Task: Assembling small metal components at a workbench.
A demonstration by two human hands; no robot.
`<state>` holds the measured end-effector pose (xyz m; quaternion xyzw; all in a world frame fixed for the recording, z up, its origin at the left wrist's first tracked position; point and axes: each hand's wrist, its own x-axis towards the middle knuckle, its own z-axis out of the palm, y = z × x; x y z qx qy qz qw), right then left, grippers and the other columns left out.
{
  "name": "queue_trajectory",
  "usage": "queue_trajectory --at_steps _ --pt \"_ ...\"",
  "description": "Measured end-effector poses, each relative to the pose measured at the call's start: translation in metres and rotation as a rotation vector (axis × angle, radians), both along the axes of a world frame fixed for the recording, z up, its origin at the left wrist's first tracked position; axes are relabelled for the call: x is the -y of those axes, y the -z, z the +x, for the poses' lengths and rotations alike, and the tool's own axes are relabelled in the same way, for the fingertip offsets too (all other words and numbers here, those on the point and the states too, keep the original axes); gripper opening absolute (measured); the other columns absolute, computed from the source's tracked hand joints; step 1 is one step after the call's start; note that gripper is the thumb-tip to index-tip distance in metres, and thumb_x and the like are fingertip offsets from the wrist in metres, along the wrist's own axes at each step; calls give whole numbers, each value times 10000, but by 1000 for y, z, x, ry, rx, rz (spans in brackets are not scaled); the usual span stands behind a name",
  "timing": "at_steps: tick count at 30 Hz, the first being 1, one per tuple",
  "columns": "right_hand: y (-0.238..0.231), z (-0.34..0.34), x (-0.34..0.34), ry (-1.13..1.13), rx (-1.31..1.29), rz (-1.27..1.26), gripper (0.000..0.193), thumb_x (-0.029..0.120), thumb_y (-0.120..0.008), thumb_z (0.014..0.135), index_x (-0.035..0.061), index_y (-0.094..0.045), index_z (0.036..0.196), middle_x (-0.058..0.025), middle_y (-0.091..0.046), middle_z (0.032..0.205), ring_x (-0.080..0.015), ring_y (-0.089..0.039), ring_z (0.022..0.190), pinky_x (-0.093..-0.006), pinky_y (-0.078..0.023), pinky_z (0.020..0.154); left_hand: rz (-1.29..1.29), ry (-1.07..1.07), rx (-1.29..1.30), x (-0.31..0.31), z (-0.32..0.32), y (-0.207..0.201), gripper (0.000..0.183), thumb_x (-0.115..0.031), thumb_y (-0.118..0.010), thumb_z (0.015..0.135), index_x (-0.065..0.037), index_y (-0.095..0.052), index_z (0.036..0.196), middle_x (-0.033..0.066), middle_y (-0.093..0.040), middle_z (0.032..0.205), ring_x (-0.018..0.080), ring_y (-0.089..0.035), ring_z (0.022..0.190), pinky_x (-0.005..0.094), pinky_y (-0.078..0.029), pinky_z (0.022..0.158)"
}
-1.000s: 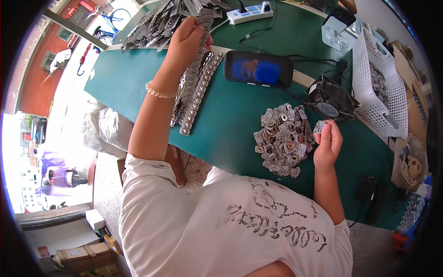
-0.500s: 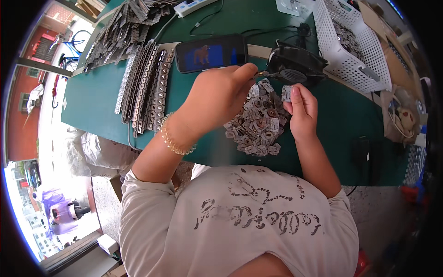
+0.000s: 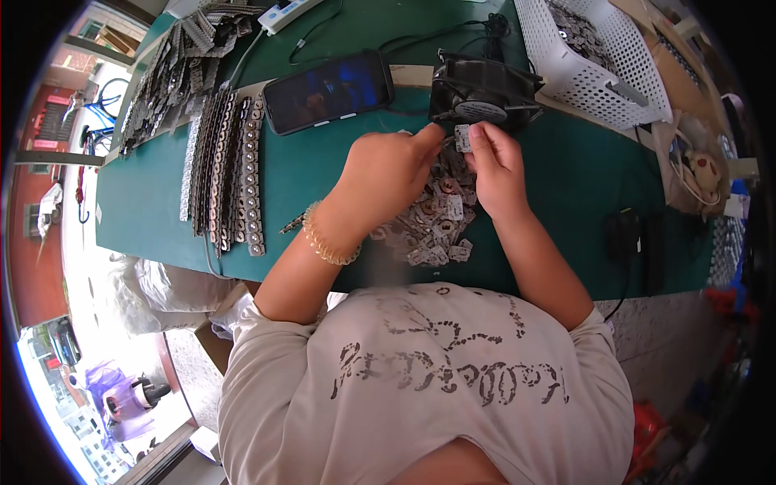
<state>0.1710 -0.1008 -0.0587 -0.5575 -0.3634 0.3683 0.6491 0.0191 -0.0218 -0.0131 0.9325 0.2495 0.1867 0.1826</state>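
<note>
right hand [image 3: 497,166] has a small grey plate [image 3: 463,138] pinched thumb-to-fingers, at the far edge of the loose pile [image 3: 440,217], fan [image 3: 485,90] just behind. left hand [image 3: 384,174] bunched right beside it; can't tell from here what it grips. strip end [image 3: 293,223] pokes out by that wrist. phone [image 3: 327,90] sits beyond, left.

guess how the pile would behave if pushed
The pile would probably spread rather than slide as one, since its pieces look loose and overlapping. They likely won't roll, looking flat and angular. Each may be light: the right hand pinches a piece by its edge.
</note>
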Motion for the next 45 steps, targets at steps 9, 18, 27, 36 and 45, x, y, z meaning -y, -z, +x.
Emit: queue_trajectory --at_steps 9,18,27,36,45 --pt "10 2 -4 20 42 12 229 226 -520 993 36 -595 891 92 -439 687 7 -373 603 -182 -341 543 -25 -6 10 0 1 0 151 -123 -575 862 -58 -582 997 149 -628 766 361 -600 688 435 -458 592" --pt "-1 -1 -4 -14 155 -29 256 163 -495 985 1 -512 787 37 -426 642 -37 -354 636 -250 -338 554 -48 -68 5 1 2 6 160 -157 -572 887 -59 -586 1013 167 -630 748 366 -610 705 442 -468 602" --pt "11 7 -8 -59 181 -24 249 195 -504 994 26 -538 815 63 -397 643 -16 -337 586 -214 -307 514 -61 -79 4 1 2 6 147 -158 -563 893 -58 -580 999 171 -618 721 369 -605 695 444 -463 595" --pt "10 8 -6 -69 193 -10 217 183 -526 988 30 -564 839 86 -385 634 -1 -333 556 -193 -287 491 -93 -83 35 1 1 7 145 -154 -566 890 -60 -577 999 171 -608 708 372 -601 693 449 -457 593" --pt "7 4 -5 -39 238 -16 235 169 -521 977 2 -532 812 29 -419 637 -41 -357 603 -240 -329 539 -56 -59 7 2 0 6 111 -134 -568 888 -72 -565 979 159 -615 730 375 -599 708 444 -461 604"
